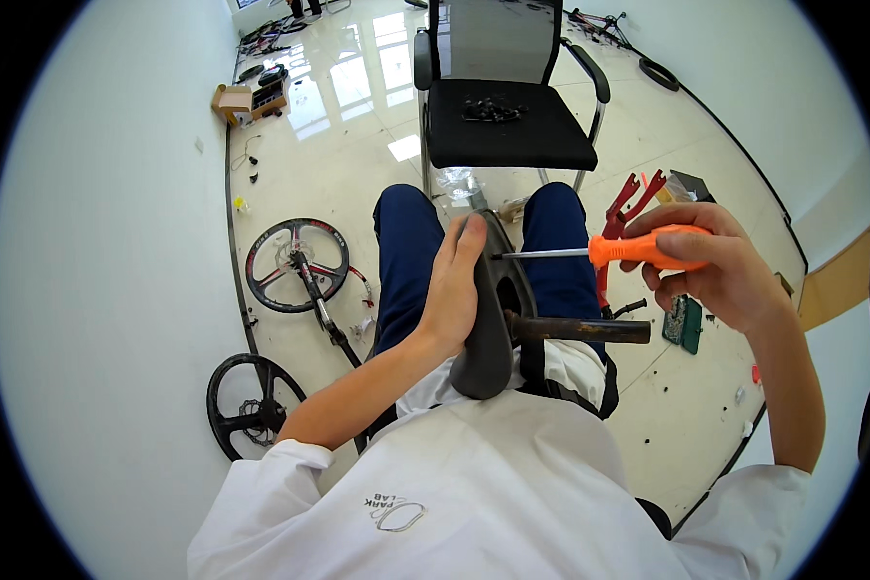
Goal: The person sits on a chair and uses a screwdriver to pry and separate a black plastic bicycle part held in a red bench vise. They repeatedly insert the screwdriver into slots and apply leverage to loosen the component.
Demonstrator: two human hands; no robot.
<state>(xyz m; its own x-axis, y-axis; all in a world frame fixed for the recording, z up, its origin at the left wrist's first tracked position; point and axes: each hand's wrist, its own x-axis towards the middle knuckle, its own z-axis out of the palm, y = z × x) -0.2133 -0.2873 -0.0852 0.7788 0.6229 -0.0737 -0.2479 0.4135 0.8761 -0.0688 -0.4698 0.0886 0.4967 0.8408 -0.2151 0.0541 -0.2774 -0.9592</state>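
Observation:
A black bicycle saddle (490,350) stands on its side above my lap, its underside turned to the right. Out of that underside sticks a dark, rust-marked seat post (590,331), pointing right. My left hand (452,287) lies along the top of the saddle and holds it, thumb near the narrow far end. In my right hand (710,253) is a screwdriver (638,249) with an orange handle. Its metal shaft points left, and the tip meets the saddle's underside near the far end; whether it sits in a screw is too small to tell.
Ahead stands a black office chair (512,126) with small black parts on its seat. Spoked wheels (298,263) and a fork lie at left. On the right are a red bicycle frame part (617,217) and a green case (686,324). An open cardboard box (232,101) sits by the left wall.

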